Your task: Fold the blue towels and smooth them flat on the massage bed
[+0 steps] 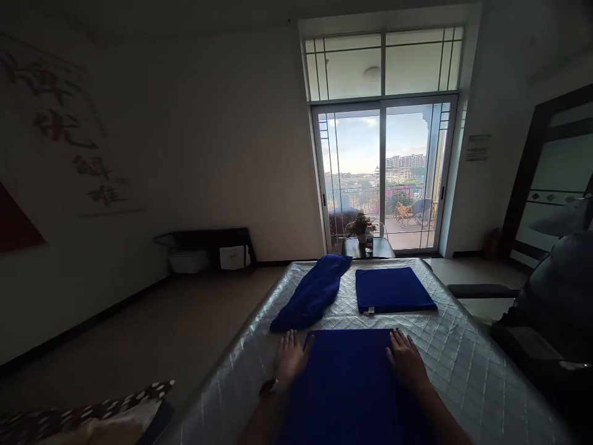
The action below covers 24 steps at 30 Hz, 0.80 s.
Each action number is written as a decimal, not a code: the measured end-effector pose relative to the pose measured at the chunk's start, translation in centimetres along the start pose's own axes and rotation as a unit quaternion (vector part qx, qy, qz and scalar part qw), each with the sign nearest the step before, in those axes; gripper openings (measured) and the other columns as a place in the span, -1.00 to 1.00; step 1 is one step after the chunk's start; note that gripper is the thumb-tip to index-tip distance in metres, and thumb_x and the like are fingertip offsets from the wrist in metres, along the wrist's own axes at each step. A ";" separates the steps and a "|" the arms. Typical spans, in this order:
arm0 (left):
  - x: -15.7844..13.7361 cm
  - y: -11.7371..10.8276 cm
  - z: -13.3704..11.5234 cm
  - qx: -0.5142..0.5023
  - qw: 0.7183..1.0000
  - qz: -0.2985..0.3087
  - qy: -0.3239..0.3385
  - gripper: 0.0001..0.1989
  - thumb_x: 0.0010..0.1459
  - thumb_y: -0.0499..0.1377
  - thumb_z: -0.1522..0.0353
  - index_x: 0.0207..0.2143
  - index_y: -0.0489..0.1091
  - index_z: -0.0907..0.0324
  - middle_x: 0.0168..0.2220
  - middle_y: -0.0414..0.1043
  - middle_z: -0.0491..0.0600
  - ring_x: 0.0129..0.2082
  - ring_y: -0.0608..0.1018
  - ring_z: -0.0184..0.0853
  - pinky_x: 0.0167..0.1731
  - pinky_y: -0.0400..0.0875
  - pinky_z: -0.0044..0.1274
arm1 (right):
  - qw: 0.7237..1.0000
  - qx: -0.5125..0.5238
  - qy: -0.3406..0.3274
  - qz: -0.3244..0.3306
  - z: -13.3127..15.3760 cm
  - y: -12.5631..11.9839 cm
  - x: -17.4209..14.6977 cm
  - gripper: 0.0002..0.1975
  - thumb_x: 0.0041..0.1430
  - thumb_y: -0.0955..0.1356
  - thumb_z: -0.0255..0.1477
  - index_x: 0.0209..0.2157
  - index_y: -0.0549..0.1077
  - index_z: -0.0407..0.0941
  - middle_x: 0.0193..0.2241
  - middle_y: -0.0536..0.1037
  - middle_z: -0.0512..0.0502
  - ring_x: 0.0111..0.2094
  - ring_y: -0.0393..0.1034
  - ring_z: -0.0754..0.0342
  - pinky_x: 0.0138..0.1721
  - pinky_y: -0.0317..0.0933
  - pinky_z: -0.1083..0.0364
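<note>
A blue cloth lies flat on the table right in front of me, its near end running out of the bottom of the view. My left hand rests at its far left corner, fingers stretched out and a dark band on the wrist. At the far right corner, my right hand lies with its fingers extended along the edge. Beyond them sits a neatly squared blue cloth with a small white tag on its near edge. To its left is a loosely bunched blue cloth.
A silvery quilted cover spreads over the table. Past its far end stand a small dark table with a potted plant and a bottle. A dark chair is at right; a polka-dot fabric lies at lower left.
</note>
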State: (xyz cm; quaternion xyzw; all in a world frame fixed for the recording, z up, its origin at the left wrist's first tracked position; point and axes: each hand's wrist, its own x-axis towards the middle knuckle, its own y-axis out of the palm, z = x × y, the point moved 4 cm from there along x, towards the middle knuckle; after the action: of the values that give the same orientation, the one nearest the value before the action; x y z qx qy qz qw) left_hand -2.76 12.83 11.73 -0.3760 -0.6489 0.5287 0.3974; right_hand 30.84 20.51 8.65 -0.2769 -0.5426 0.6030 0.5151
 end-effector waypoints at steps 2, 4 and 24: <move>-0.4 -0.5 -1.8 -0.025 0.999 -0.032 0.000 -0.16 0.35 -0.33 0.02 0.35 0.02 0.58 0.40 0.04 0.40 0.44 0.08 0.07 0.41 -0.03 -0.09 | 1.000 0.004 -0.016 -0.017 0.6 -0.2 0.2 -0.34 0.36 0.03 -0.22 0.35 0.20 -0.26 0.40 0.16 -0.24 0.44 -0.07 -0.03 0.44 -0.20 -0.07; -1.5 -0.5 -6.4 -0.077 0.993 -0.057 0.063 -0.16 0.36 -0.35 0.04 0.37 -0.04 0.57 0.43 -0.04 0.39 0.46 0.01 0.04 0.42 -0.07 -0.10 | 1.000 0.014 -0.014 -0.016 1.0 0.1 0.2 -0.29 0.37 0.04 -0.14 0.38 0.12 -0.28 0.42 0.10 -0.25 0.45 -0.13 -0.05 0.44 -0.19 -0.08; -5.2 3.9 -8.0 -0.068 0.988 0.049 0.130 -0.17 0.32 -0.36 -0.05 0.41 -0.04 0.31 0.47 -0.09 0.11 0.47 -0.02 -0.16 0.45 -0.06 -0.22 | 0.998 0.037 0.012 0.059 0.9 1.5 -0.6 -0.28 0.35 0.04 -0.19 0.40 0.02 -0.30 0.44 0.03 -0.23 0.46 -0.17 -0.05 0.45 -0.29 -0.06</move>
State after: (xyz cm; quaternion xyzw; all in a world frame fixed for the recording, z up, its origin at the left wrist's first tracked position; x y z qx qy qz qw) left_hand 6.92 11.88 8.26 -0.4989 -0.6068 0.4492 0.4255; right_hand 29.76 19.79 7.37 -0.2959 -0.4963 0.6487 0.4953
